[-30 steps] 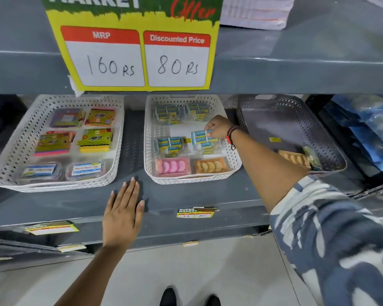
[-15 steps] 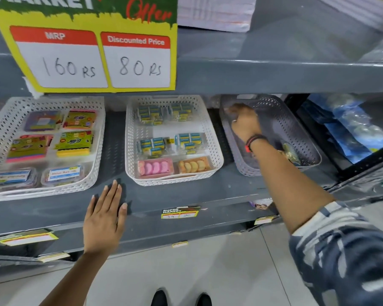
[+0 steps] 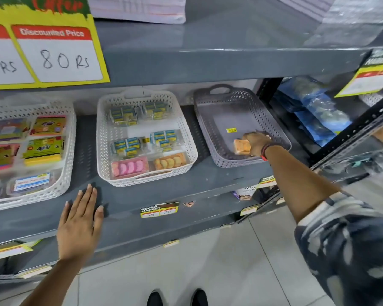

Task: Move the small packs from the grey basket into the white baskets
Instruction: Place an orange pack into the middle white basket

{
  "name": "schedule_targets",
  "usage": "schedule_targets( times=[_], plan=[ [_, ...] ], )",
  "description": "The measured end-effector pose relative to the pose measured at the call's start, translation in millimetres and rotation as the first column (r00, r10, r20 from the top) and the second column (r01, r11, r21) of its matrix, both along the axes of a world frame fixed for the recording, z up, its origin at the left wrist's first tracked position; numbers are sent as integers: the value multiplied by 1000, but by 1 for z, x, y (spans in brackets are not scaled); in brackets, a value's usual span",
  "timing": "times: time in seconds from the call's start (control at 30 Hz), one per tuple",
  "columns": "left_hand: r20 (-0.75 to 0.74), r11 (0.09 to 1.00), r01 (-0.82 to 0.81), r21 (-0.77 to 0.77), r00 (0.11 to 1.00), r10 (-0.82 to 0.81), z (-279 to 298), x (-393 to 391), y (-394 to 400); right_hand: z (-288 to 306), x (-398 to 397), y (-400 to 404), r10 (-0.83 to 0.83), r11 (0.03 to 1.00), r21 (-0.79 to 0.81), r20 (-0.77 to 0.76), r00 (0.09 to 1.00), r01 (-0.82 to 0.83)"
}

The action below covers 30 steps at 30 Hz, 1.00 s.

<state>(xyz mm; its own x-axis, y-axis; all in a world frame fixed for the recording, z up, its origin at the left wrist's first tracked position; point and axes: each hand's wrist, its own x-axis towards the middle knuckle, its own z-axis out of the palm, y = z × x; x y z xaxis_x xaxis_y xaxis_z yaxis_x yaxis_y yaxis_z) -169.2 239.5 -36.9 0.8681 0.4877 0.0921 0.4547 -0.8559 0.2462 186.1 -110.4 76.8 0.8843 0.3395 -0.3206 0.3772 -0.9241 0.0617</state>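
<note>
Small packs are the matter on this shelf, and one of them, an orange pack (image 3: pixel 242 146), sits in the right hand (image 3: pixel 256 144), whose fingers are closed around its far end. That hand is low inside the grey basket (image 3: pixel 210 120), near the front right corner, and the pack it grips lies at or just above the basket floor; I cannot tell which. A dark band with red (image 3: pixel 266 150) circles the wrist, and the forearm runs back to a blue and white patterned sleeve (image 3: pixel 349 250). A yellow sticker (image 3: pixel 231 130) is stuck to the bare floor of the grey basket, just behind the hand.

Beside the grey basket stands the middle white basket (image 3: pixel 102 138), not touching it. It holds blue and yellow packs (image 3: pixel 124 115) in two rows, and along its front wall a pink pack (image 3: pixel 129 167) beside another orange pack (image 3: pixel 170 161). Further over is the left white basket (image 3: pixel 70 133), partly cut off by the frame edge, filled with green, yellow and pink packs (image 3: pixel 43 149).

The left hand (image 3: pixel 80 219) lies flat, fingers spread, palm down on the front edge of the grey shelf (image 3: pixel 186 186), in front of the gap between the two white baskets, holding nothing. A price tag (image 3: pixel 159 210) is fixed to the shelf lip. Above hangs a yellow price sign (image 3: pixel 60 56) reading 80 Rs.
</note>
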Motion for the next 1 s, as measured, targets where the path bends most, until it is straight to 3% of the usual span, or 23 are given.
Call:
schedule_targets(
  times=[0.2, 0.37, 0.57, 0.73, 0.87, 1.0],
  plan=[
    [14, 1000, 7, 18, 1000, -7, 1, 1, 0, -8, 0, 5, -32, 995, 91, 2, 999, 32],
    [27, 1000, 9, 17, 1000, -10, 2, 0, -1, 7, -6, 24, -98, 941, 324, -18, 995, 98],
    [11, 1000, 3, 14, 1000, -3, 5, 0, -2, 47, -37, 75, 41, 842, 532, 97, 994, -87],
    [8, 1000, 5, -4, 1000, -5, 6, 0, -2, 48, -71, 130, 292, 828, 486, 55, 955, -281],
    [7, 1000, 10, -16, 1000, -10, 7, 0, -2, 26, -85, 162, 359, 854, 431, -87, 929, -290],
    [5, 1000, 13, -21, 1000, -12, 8, 0, -2, 8, -94, 174, 432, 855, 362, -99, 897, -372]
  ],
)
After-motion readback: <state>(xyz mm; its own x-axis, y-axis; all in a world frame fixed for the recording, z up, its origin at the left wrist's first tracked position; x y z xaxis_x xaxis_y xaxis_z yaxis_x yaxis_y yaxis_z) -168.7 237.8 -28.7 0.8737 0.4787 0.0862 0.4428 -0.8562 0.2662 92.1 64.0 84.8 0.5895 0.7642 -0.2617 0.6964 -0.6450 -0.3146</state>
